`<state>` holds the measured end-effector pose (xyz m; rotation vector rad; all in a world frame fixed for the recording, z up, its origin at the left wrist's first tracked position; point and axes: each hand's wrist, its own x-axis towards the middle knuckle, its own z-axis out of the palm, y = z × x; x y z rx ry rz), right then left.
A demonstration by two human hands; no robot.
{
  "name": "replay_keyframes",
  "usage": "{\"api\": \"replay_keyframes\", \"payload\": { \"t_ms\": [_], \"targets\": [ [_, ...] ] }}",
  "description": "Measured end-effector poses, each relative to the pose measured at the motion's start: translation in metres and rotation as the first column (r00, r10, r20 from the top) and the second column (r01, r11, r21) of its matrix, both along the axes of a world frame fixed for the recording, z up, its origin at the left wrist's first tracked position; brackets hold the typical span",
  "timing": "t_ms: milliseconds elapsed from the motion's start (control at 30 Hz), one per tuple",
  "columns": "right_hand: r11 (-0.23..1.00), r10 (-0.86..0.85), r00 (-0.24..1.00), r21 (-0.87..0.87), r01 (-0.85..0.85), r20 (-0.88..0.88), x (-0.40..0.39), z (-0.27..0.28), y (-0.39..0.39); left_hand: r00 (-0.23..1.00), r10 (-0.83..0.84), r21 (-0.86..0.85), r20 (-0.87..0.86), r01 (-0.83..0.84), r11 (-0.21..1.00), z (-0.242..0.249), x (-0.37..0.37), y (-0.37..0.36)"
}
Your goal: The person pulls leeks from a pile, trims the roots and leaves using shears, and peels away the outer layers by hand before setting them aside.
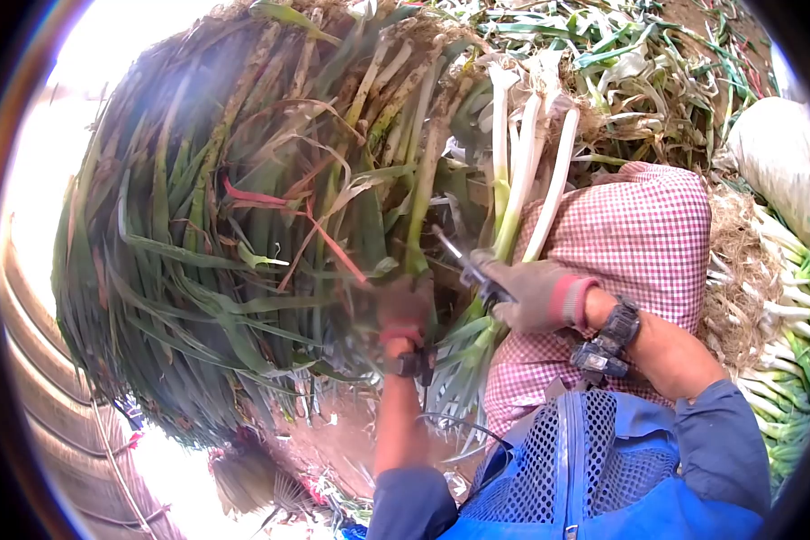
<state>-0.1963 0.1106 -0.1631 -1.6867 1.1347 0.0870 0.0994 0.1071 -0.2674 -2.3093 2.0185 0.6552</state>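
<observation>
A big heap of leeks [216,198] with long green leaves and soil-stained stalks fills the left and centre. My left hand [403,310], in a dirty glove with a red cuff, reaches into its right edge by a leek stalk [420,211]; motion smears its fingers, so its grip cannot be made out. My right hand [535,295], gloved too, is closed around a small knife [463,259] whose thin blade points up and left. Just beyond it lie several cleaned leeks [524,171] with white stems, their leaves passing beneath the right hand.
A red-and-white checked cloth [625,234] covers a bulky shape before me. Trimmed leaves [639,81] litter the ground at the back. Rows of cleaned leeks [787,360] with roots lie at right, below a white sack [777,157]. Ribbed curved sheeting [54,405] borders the left.
</observation>
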Motion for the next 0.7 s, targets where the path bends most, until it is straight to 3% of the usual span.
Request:
{"api": "replay_keyframes", "payload": {
  "t_ms": [100, 133, 267, 333, 367, 433, 467, 567, 633, 700],
  "targets": [
    [0.987, -0.127, 0.991, 0.089, 0.131, -0.052, 0.011, 0.006, -0.025, 0.993, 0.027, -0.122, 0.116, -0.012, 0.992, 0.016, -0.013, -0.014],
    [0.978, -0.200, 0.980, -0.058, 0.199, -0.007, 0.016, -0.009, -0.032, 0.988, 0.041, -0.088, 0.146, -0.028, 0.996, 0.021, -0.016, -0.021],
    [0.949, -0.298, 0.952, -0.129, 0.286, -0.078, 0.019, -0.017, -0.080, 0.986, 0.044, -0.162, 0.162, -0.018, 0.987, -0.002, -0.017, -0.042],
    [0.922, -0.350, 0.933, -0.206, 0.328, -0.082, 0.020, -0.020, -0.105, 0.972, 0.058, 0.071, 0.228, -0.076, 0.995, 0.003, -0.028, -0.052],
    [0.931, -0.350, 0.930, -0.149, 0.333, -0.110, 0.014, -0.014, -0.115, 0.972, 0.055, 0.070, 0.229, -0.073, 0.995, 0.005, -0.030, -0.053],
    [0.894, -0.392, 0.915, -0.272, 0.355, -0.093, 0.010, -0.022, -0.119, 0.977, 0.062, 0.128, 0.205, -0.090, 0.988, 0.006, -0.031, -0.054],
    [0.909, -0.372, 0.925, -0.229, 0.347, -0.078, 0.006, -0.026, -0.114, 0.977, 0.060, 0.126, 0.206, -0.087, 0.988, 0.006, -0.030, -0.053],
    [0.947, -0.290, 0.956, -0.153, 0.283, -0.030, -0.001, -0.015, -0.082, 0.994, 0.038, 0.156, 0.100, -0.053, 0.986, 0.002, -0.021, -0.049],
    [0.945, -0.297, 0.955, -0.139, 0.295, 0.009, -0.003, -0.020, -0.058, 0.980, 0.142, 0.185, -0.140, -0.115, 0.976, 0.008, -0.020, -0.047],
    [0.914, -0.327, 0.939, -0.218, 0.343, 0.108, -0.007, -0.033, -0.040, 0.958, 0.163, 0.275, -0.236, -0.095, 0.957, 0.011, -0.014, -0.050]
  ]
}}
